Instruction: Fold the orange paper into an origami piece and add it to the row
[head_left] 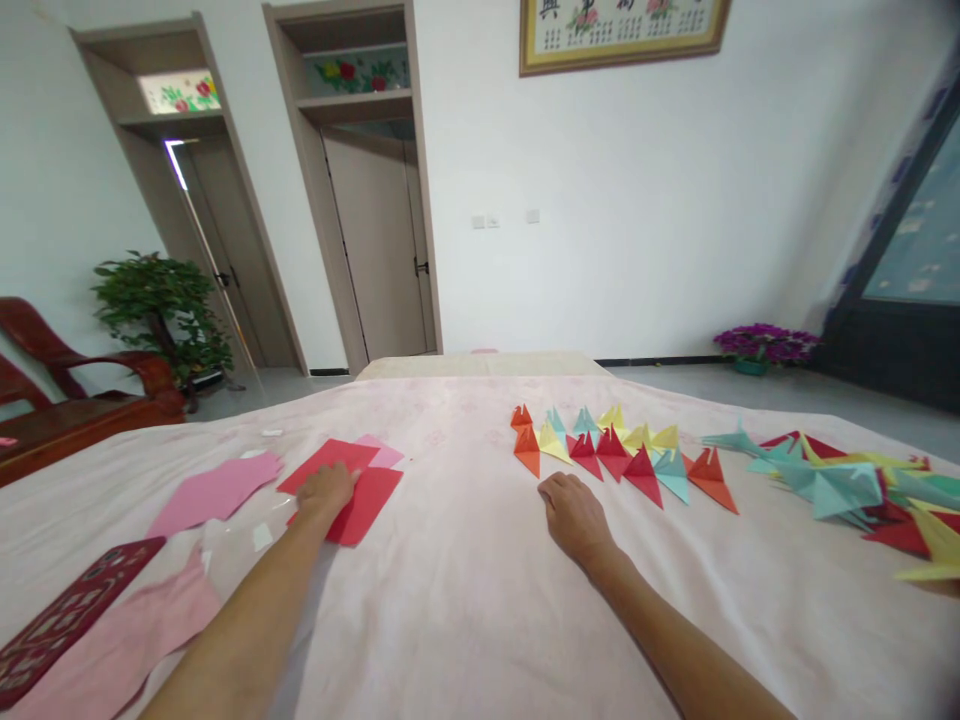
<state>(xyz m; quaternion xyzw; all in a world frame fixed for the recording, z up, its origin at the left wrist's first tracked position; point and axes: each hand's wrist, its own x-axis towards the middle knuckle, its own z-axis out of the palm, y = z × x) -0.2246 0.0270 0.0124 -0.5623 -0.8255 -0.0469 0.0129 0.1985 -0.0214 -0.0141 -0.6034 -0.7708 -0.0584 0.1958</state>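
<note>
My left hand (328, 489) rests on a small stack of red paper sheets (367, 503), its fingers bent and closed at the paper; the fingertips are partly hidden. A pink sheet (384, 452) shows from under the stack. Resting on the tablecloth, my right hand (576, 512) has its fingers curled in, with nothing visible in them. Just beyond it, folded paper cranes (611, 453) in red, orange, yellow and light blue stand in rows. The closest is an orange crane (528, 450).
More pink paper (217, 488), a pink cloth (135, 640) and a dark red patterned case (71, 610) lie at the left. A heap of folded paper (840, 485) covers the right side of the tablecloth (450, 600). A wooden chair (142, 375) stands beyond the left edge.
</note>
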